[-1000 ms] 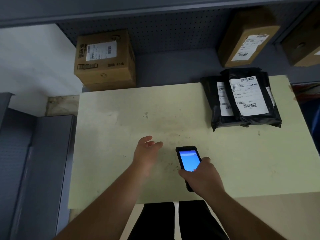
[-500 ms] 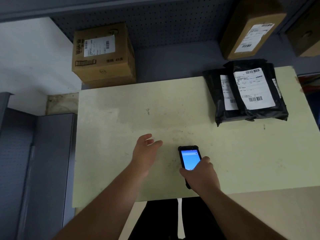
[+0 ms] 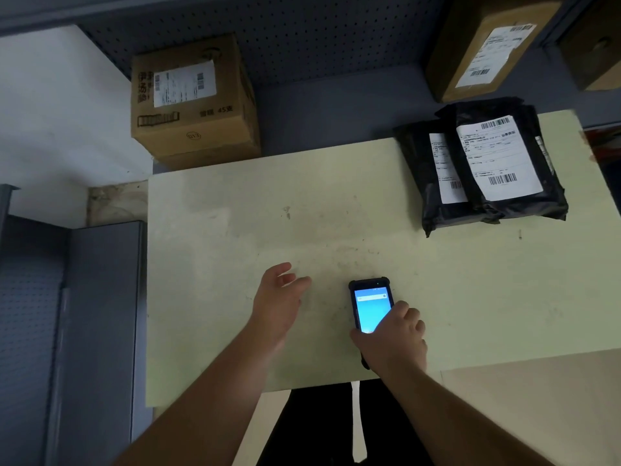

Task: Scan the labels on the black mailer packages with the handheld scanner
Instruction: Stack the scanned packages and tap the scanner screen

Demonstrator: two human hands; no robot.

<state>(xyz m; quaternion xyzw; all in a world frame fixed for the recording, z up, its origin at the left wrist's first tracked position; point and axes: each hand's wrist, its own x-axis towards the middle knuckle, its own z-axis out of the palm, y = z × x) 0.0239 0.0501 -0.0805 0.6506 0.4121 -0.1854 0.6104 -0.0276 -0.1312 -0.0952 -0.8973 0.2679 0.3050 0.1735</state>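
Two black mailer packages [image 3: 484,169] lie stacked on one counter [image 3: 235,230] (a third label edge peeks out, so possibly more). One handheld scanner [image 3: 371,306], three cardboard boxes [image 3: 195,102], two hands [image 3: 279,302].

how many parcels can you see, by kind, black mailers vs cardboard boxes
black mailers: 2 for sure, stacked on the table; a label edge at the right hints at a third
cardboard boxes: 3 on the shelf, one left, one right, one cut off by the right edge
total: 5 parcels
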